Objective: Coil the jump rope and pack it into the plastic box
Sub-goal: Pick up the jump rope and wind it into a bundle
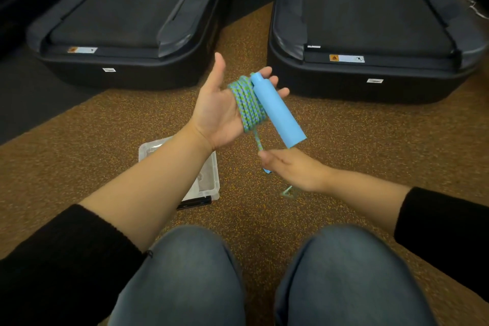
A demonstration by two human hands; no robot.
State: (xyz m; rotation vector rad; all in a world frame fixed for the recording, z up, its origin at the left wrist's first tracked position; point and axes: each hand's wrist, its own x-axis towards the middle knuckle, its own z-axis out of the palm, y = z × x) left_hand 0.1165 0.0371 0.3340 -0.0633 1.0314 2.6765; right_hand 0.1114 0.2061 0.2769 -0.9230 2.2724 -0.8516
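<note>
- fingers (267, 70) of the left hand (219, 111) are stretched out, side by side, palm up, with the thumb lifted well apart from them; a blue-and-green braided jump rope (247, 103) is wound in several tight turns round these fingers.
- a light blue cylindrical plastic handle (277, 111) lies across the same fingers, just beside the coil and touching it; three fingertips show past its far side.
- one strand of the jump rope drops from the bottom of the coil to the right hand (293, 169), which is below the left hand and blurred.
- the right hand's fingers are curled in and grip the strand's lower end; a small light blue piece pokes out under the hand, and i cannot tell what it is.
- a clear rectangular plastic box (211, 180) sits on the brown speckled floor (344, 145), partly hidden under the left forearm, well apart from the coil held above.
- a thin black object (195, 202) lies against the box's near edge.
- two black treadmill decks (119, 21) (370, 21) stand on the floor beyond the hands.
- knees in blue jeans (185, 272) fill the bottom, and both arms wear black sleeves (66, 259) pushed up.
</note>
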